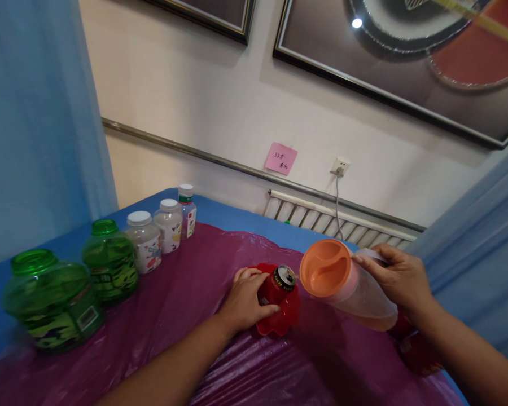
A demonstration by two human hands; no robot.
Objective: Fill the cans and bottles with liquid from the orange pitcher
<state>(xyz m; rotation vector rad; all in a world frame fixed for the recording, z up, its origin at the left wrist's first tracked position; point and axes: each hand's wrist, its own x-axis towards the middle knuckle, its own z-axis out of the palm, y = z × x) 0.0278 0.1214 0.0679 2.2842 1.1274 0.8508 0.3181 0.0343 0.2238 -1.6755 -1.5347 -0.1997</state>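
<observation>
At the far left of the frame a large green jar [51, 301] stands on the magenta plastic sheet [186, 293], with a smaller green jar [110, 262] just beside it to the right. Next in the row, running up toward the centre, come two squat white-capped jars [144, 242] [169, 225] and a slim bottle with a white cap [187, 211], all upright and close together. The sheet lies over a blue table cover [224, 214].

Near the middle of the frame the left hand [245, 301] rests on a red can [279, 286]. Its fingers are curled around the can's left side, the thumb pressed along the lower part. The can tilts a little to the right, its silver top facing up, and it sits inside a red scalloped bowl [281, 318] that lies on the sheet.

Just right of the can, a translucent pitcher with an orange lid [325, 268] is held tipped on its side, the lid facing the camera and its rim close to the can's top. The right hand [400, 279] grips the pitcher's body from above, fingers wrapped over it and close together, the thumb toward the lid end.

Beneath the right wrist, at the lower right, some red thing [419, 349] lies on the sheet, too blurred to tell. On the wall above hang a pink note [281, 158] and a socket with a plug [340, 167].
</observation>
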